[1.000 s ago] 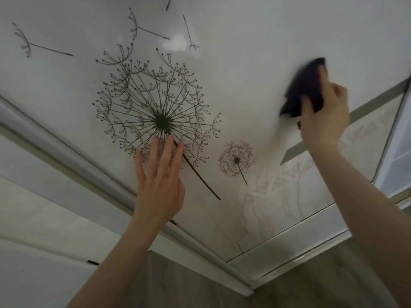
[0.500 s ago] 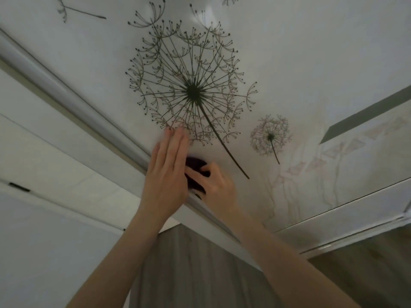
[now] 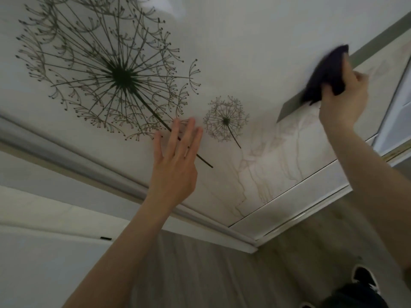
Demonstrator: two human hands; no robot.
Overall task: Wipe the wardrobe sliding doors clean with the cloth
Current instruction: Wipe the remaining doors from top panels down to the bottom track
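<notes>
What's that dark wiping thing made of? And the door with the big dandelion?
The dark cloth looks like soft fabric: it bunches in the right hand. The door looks like a smooth, glossy white panel, maybe glass or laminate: a bright glare shows on it. The dandelion seems printed flat on it.

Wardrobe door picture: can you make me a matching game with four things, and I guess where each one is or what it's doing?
Column one:
1. cloth
2. left hand
3. big dandelion
4. small dandelion

Column two:
A. fingers straight, laid on the door
B. dark, gripped in the right hand
C. printed just right of the left hand's fingertips
D. printed on the upper left of the door

Pairs: 1-B, 2-A, 3-D, 4-C.
</notes>
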